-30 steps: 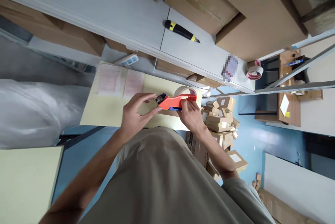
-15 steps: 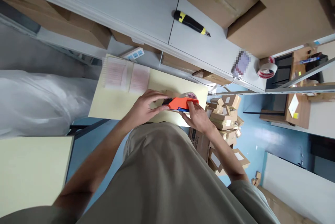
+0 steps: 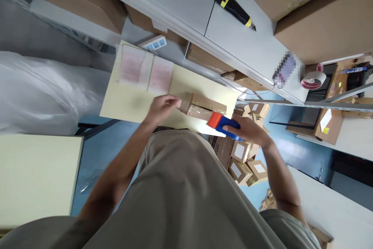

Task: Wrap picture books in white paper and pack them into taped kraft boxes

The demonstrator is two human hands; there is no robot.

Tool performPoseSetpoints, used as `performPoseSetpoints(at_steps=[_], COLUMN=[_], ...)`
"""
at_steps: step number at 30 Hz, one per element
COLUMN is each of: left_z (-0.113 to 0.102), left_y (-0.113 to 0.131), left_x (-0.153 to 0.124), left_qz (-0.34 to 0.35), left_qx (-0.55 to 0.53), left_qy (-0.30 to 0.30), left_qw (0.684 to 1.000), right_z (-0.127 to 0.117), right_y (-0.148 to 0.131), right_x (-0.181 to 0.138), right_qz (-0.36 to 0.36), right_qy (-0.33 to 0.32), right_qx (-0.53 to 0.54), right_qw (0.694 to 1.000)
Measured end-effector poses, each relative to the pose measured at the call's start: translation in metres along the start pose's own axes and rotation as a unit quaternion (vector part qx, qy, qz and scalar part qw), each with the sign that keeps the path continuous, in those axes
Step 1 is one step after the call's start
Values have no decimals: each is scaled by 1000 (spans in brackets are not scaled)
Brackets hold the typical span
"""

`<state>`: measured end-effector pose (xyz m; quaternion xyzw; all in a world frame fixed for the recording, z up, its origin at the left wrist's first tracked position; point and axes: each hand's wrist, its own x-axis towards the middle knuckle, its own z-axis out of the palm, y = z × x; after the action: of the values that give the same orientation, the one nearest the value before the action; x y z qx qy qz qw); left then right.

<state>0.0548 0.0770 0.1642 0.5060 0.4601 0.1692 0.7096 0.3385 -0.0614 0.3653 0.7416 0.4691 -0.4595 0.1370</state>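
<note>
My right hand (image 3: 247, 127) is closed round an orange and blue tape dispenser (image 3: 225, 124), held low over the right end of the cream table (image 3: 134, 105). A small cardboard box (image 3: 204, 105), with shiny tape along its side, lies on the table between my hands. My left hand (image 3: 161, 109) hovers by the box's left end, its thumb and fingers pinched together; whatever is between the fingertips is too small to make out.
Pink printed sheets (image 3: 145, 68) lie at the table's left. On the grey shelf above are a black-and-yellow utility knife (image 3: 236, 10), a blurred-out phone (image 3: 284, 69) and tape rolls (image 3: 313, 80). Several cartons (image 3: 240, 152) are piled on the floor at right.
My hands have parted. The right has carried the tape dispenser right and turned it, while the left has let go of it and drawn left, uncovering the box.
</note>
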Motion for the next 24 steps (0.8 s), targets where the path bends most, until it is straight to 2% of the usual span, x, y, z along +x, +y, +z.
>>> performPoseSetpoints(at_steps=[1,3,6,10,15,24], left_z=[-7,-16,-10,8,18,39], left_y=[-6,-17,-31,-46,-63,-73], left_x=[5,18,35,47,56,70], left_qz=[-8,-22,-39,-74,-129,-125], left_qx=[-7,-24,-51,-90,-127,-115], left_qy=[13,0,-27,-40,-54,-26], left_qw=[1000,999,998,992,982,985], right_z=[-10,-27,-39,-43,-45,-44], right_y=[5,11,5,-15,-34,-52], right_x=[-5,-11,-13,-8,-4,1], right_qz=[14,24,28,34,37,39], right_qy=[-5,-11,-1,16,2,16], right_qx=[-10,-21,-26,-48,-64,-61], right_qw=[1000,999,999,998,997,997])
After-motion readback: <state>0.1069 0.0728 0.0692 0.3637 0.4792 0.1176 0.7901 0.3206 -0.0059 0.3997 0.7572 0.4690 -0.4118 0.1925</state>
